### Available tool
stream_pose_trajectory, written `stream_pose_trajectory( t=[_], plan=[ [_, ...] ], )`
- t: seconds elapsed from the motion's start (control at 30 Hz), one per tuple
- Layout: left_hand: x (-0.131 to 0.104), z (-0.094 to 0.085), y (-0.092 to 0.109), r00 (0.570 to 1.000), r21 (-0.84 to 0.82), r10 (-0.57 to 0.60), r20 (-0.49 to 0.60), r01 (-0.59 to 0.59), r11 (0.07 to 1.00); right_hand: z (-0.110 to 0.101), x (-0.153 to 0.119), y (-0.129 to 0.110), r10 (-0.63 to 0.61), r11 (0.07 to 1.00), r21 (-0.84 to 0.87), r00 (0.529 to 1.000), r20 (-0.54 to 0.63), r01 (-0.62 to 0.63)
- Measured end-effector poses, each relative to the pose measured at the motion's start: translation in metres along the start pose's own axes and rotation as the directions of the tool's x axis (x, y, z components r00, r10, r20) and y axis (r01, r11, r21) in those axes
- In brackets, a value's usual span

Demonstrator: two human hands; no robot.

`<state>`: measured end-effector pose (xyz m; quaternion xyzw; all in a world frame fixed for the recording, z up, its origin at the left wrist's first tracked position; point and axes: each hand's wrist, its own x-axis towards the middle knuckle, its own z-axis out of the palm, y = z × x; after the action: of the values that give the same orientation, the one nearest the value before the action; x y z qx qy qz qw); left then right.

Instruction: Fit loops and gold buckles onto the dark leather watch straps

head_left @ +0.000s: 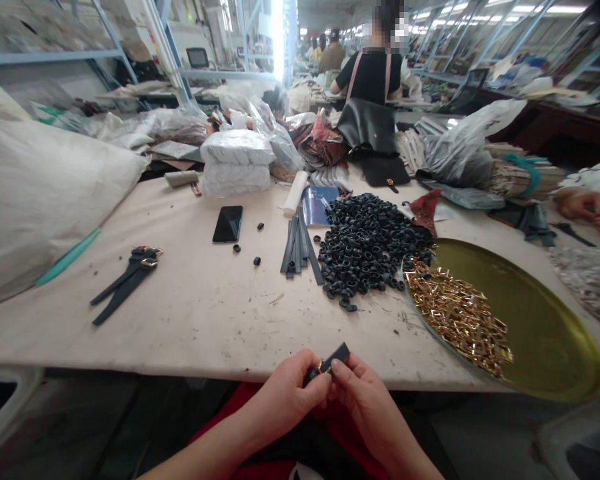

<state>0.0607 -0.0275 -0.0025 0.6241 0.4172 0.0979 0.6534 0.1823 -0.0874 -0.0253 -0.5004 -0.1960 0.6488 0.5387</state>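
Note:
Close to my body, at the table's front edge, both my hands are closed around one dark leather strap (338,355). My left hand (295,381) pinches it where a bit of gold-coloured metal, seemingly a buckle, shows between the fingers. My right hand (359,385) grips the strap's flat end between thumb and fingers. Most of the buckle is hidden by my fingertips. Beyond my hands lies a big heap of small black loops (365,243). A round yellowish tray (540,313) on the right holds a pile of gold buckles (460,320).
Flat dark strips (296,247) lie left of the heap, beside a blue booklet (320,205) and a white roll (295,192). Further left are a phone (227,224) and finished-looking buckled straps (130,280). Another person's hands (587,207) are at far right. A white sack (45,207) bulges at left.

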Motion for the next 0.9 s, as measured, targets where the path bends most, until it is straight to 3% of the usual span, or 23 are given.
stream_pose_trajectory(
  t=[0.07, 0.1, 0.2, 0.27, 0.37, 0.47, 0.53, 0.63, 0.77, 0.83, 0.9],
  plan=[
    [-0.006, 0.0, 0.001, 1.0, -0.015, -0.012, -0.002, 0.012, 1.0, 0.003, -0.006, 0.001, -0.005, 0.999, 0.037, 1.0, 0.008, 0.005],
    [-0.009, 0.0, 0.002, 1.0, -0.02, -0.026, -0.007, 0.025, 0.999, 0.004, -0.009, 0.002, -0.052, 0.998, -0.029, 0.998, -0.029, 0.052],
    [-0.019, 0.001, 0.0, 0.999, 0.005, -0.043, -0.031, 0.044, 0.999, 0.003, -0.019, 0.009, -0.29, 0.891, -0.396, 0.95, -0.119, 0.223],
    [-0.028, 0.004, -0.001, 0.997, 0.067, -0.028, -0.077, 0.033, 0.997, 0.001, -0.024, 0.011, -0.368, 0.807, -0.533, 0.923, -0.115, 0.256],
    [-0.041, 0.006, -0.003, 0.995, 0.147, 0.003, -0.099, 0.012, 0.989, 0.003, -0.028, 0.012, -0.229, 0.903, -0.391, 0.969, -0.093, 0.176],
    [-0.048, 0.006, -0.004, 0.999, 0.175, 0.038, -0.025, -0.033, 0.984, 0.008, -0.034, 0.012, -0.038, 0.985, -0.165, 0.999, 0.011, 0.04],
    [-0.048, 0.003, -0.005, 0.999, 0.171, 0.041, -0.012, -0.039, 0.985, 0.009, -0.038, 0.014, -0.074, 0.977, -0.2, 0.997, 0.019, 0.076],
    [-0.044, 0.0, -0.008, 1.0, 0.081, 0.002, -0.005, -0.001, 0.997, 0.007, -0.045, 0.011, -0.257, 0.872, -0.421, 0.965, 0.045, 0.252],
    [-0.038, -0.004, -0.003, 0.995, 0.055, 0.1, 0.012, -0.1, 0.993, -0.009, -0.031, -0.014, -0.213, 0.736, -0.6, 0.948, 0.236, 0.314],
    [-0.031, -0.006, 0.002, 0.99, 0.147, 0.141, 0.004, -0.14, 0.979, -0.023, -0.008, -0.033, -0.32, 0.604, -0.725, 0.934, 0.162, 0.332],
    [-0.022, -0.008, 0.006, 0.99, 0.21, 0.129, -0.051, -0.115, 0.971, -0.037, 0.02, -0.048, -0.528, 0.382, -0.868, 0.846, 0.076, 0.317]
  ],
)
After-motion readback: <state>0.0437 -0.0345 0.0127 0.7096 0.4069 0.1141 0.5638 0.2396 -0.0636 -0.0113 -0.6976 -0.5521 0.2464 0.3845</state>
